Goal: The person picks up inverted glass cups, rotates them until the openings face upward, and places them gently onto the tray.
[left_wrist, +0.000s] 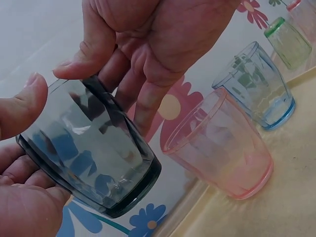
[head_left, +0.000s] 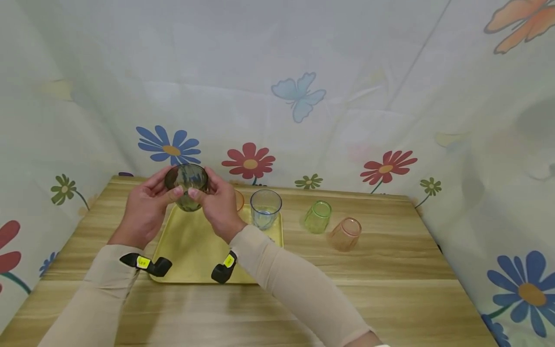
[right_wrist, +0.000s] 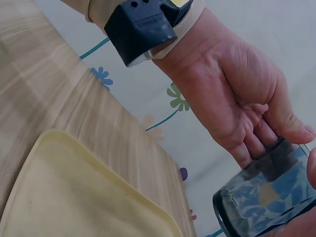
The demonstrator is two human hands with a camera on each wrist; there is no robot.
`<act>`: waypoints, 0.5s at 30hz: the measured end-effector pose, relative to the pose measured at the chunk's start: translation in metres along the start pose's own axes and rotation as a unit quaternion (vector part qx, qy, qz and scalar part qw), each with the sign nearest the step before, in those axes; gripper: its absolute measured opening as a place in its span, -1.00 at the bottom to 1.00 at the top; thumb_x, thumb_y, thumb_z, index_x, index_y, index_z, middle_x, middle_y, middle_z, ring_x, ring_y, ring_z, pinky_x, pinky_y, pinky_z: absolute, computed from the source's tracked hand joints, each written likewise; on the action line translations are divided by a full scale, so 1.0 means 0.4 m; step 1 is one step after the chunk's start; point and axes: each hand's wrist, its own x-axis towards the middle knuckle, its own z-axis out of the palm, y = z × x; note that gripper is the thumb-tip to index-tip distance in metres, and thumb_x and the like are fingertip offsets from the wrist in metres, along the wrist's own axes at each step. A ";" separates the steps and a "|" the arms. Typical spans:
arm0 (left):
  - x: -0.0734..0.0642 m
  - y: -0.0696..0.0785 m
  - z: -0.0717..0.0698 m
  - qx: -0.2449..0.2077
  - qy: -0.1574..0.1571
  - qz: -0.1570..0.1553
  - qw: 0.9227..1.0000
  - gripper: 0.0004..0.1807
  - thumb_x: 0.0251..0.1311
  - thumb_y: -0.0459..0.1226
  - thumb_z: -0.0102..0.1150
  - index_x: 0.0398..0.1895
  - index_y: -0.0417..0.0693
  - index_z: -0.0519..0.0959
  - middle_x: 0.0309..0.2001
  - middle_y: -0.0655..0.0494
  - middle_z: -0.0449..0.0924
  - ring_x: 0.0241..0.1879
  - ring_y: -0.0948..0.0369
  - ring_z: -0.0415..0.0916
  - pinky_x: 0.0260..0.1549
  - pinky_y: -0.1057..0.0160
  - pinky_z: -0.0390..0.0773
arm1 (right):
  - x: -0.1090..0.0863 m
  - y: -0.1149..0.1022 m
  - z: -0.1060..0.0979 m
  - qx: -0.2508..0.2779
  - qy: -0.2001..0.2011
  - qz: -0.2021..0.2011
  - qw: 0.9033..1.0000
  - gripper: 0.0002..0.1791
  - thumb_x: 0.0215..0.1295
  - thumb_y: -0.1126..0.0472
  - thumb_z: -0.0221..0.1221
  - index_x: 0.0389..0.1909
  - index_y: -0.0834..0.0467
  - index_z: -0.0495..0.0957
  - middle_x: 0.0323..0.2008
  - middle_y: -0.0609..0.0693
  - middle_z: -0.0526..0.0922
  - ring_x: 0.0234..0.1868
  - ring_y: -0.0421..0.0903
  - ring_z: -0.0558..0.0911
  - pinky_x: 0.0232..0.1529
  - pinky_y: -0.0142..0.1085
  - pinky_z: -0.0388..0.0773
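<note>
A dark grey, see-through glass tumbler (head_left: 187, 179) is held up over the back left of a yellow tray (head_left: 191, 255). My left hand (head_left: 145, 209) grips its left side, and my right hand (head_left: 223, 207) grips its right side. Both thumbs press the near side of the glass, while the other fingers go round its sides. In the left wrist view, a pink glass (left_wrist: 222, 158) and a blue-rimmed glass (left_wrist: 259, 89) stand mouth up on the tray. The right hand partly hides the pink glass in the head view.
Right of the tray, a green glass (head_left: 318, 218) and another pink glass (head_left: 346, 235) stand upside down on the wooden table (head_left: 368, 299). A flower-printed cloth (head_left: 338, 130) hangs behind the table and along its sides.
</note>
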 end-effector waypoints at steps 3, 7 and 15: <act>0.004 -0.006 -0.001 -0.015 0.003 0.007 1.000 -0.13 0.29 -0.39 0.37 0.62 -0.22 0.19 0.62 -0.23 0.16 0.21 0.44 0.58 0.11 0.59 0.56 | 0.002 0.007 0.009 0.013 0.016 -0.001 1.000 -0.25 0.33 0.41 0.33 0.52 0.04 0.39 0.45 -0.01 0.53 0.48 -0.07 0.49 0.39 -0.18 0.53; 0.010 -0.013 -0.002 -0.029 0.004 0.014 0.999 -0.14 0.27 -0.40 0.38 0.61 -0.20 0.21 0.62 -0.27 0.14 0.22 0.42 0.59 0.12 0.56 0.57 | 0.006 0.016 0.016 0.021 0.032 -0.008 0.999 -0.26 0.32 0.42 0.34 0.51 0.03 0.42 0.44 -0.02 0.54 0.47 -0.07 0.50 0.38 -0.19 0.54; 0.021 -0.024 -0.011 -0.026 0.009 -0.002 1.000 -0.15 0.29 -0.39 0.37 0.62 -0.09 0.23 0.65 -0.25 0.06 0.48 0.22 0.41 0.12 0.58 0.56 | 0.012 0.032 0.027 0.025 0.044 -0.013 0.999 -0.28 0.34 0.41 0.32 0.50 0.05 0.42 0.41 0.03 0.57 0.43 -0.02 0.55 0.35 -0.13 0.58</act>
